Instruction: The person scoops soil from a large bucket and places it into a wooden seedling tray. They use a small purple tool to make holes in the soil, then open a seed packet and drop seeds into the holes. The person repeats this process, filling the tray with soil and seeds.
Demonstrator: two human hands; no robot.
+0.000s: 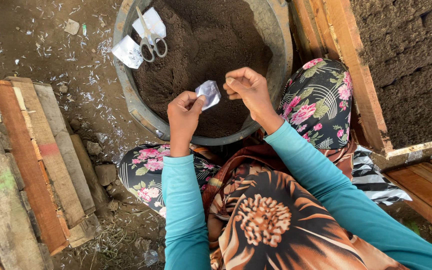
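The small clear plastic bag [208,94] sits pinched in the left hand [183,112], thumb and forefinger closed on its lower left corner, so the bag sticks up and to the right from that hand toward the other one. Its long axis runs slantwise, from the pinch point up toward the far rim of the basin. The right hand [248,90] hovers just beside the bag's right edge, fingers curled in and thumb tucked against them; it looks closed on nothing, though whether a fingertip touches the plastic I cannot tell. So the left hand has the bag and the right is the nearer free one, with only a narrow gap between.

Both hands hang over the near half of a round grey basin [276,30] filled with dark soil [211,40]. At the basin's far left rim lie a pair of scissors [151,37] on the soil, resting across more small plastic bags [128,51], well apart from the hands. The basin stands on the ground between the person's knees, which are covered in flowered cloth [318,100]. Stacked wooden planks [31,160] lie to the left.
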